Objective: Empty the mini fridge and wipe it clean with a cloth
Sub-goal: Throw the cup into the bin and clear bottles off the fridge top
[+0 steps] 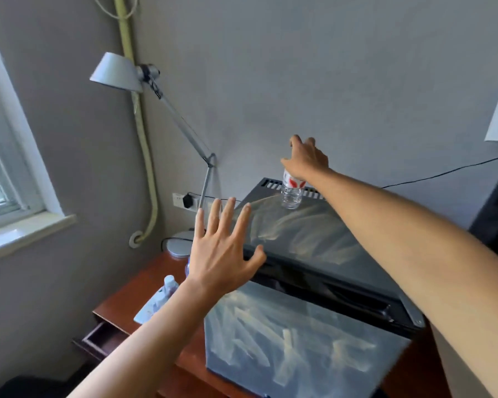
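Both bare forearms reach out from the bottom of the view over a dark mini fridge that stands on a reddish wooden counter. Its door hangs slightly ajar, a dark gap showing along the top edge, and both the door and the top panel carry pale, streaky smears. Left hand hovers over the fridge's near left corner, fingers straight and spread wide, holding nothing; whether it touches the surface cannot be told. Right hand is stretched farther back, fingers curled down round the top of a clear plastic water bottle that stands upright on the fridge top just in front of the rear vent slots. The bottle's label is white with red shapes; any lettering is too small to read. On the counter left of the fridge lie a pale blue cloth and another small bottle, with a drawer below pulled partly open. A silver desk lamp rises from its round base at the back of the counter, beside a wall socket with a black plug in it. A window is at the far left.
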A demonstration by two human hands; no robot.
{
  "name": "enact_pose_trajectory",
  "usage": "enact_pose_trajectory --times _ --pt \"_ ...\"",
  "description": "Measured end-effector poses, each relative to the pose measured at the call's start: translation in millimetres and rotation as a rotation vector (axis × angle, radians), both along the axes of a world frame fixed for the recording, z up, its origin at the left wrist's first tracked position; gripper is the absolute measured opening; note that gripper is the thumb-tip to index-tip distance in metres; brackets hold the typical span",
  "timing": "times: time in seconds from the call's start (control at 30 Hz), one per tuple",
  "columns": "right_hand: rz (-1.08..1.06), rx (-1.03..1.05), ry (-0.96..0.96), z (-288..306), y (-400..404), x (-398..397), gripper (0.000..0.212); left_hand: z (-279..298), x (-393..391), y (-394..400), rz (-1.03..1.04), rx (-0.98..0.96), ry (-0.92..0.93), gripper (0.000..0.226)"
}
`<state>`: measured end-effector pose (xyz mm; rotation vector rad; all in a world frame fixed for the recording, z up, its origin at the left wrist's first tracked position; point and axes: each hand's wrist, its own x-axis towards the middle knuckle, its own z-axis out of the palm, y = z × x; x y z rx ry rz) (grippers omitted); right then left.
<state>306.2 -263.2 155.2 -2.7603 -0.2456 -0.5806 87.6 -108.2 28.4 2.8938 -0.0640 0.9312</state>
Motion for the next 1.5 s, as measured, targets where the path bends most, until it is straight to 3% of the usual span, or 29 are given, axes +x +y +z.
enact_pose_trajectory --times 0.1,0.3,0.43,0.63,0.8,0.93,1.03,1.27,1.5 --pt "0.017 0.065 -0.138 -16.2 -19.4 -8.9 0.026 -5.2 10.8 -15.9 -0.066 -0.011 0.01 0.086" --pt "-0.021 0.018 -0.354 -42.5 -133.6 -72.5 0.029 -8.8 29.0 -111.5 -0.303 -0.019 0.031 0.086" --pt "-0.223 0.003 -0.373 -53.3 -253.4 -146.1 0.035 -8.2 11.7 -209.4 -0.537 -0.026 -0.017 0.086" --pt "-0.651 0.199 -0.345 -104.2 -419.8 -293.8 0.041 -21.4 -64.7 -349.0 -0.813 -0.088 -0.043 0.083" --pt "-1.009 0.428 -0.108 -229.7 -552.8 -435.0 0.044 -99.9 -147.5 -464.7 -0.897 -0.005 0.099 0.084" --pt "-1.115 0.584 0.032 -348.6 -612.5 -521.3 0.044 -169.5 -205.6 -531.9 -0.929 0.056 0.251 0.084" --pt "-1.159 0.607 0.241 -432.1 -639.4 -574.6 0.045 -230.2 -242.6 -575.0 -0.909 0.104 0.372 0.086" --pt "-0.957 0.507 0.488 -573.9 -663.4 -602.6 0.052 -379.7 -270.4 -624.1 -0.778 0.251 0.645 0.092" --pt "-0.791 0.462 0.648 -706.8 -702.6 -561.9 0.044 -503.6 -247.2 -669.2 -0.653 0.167 0.682 0.092"
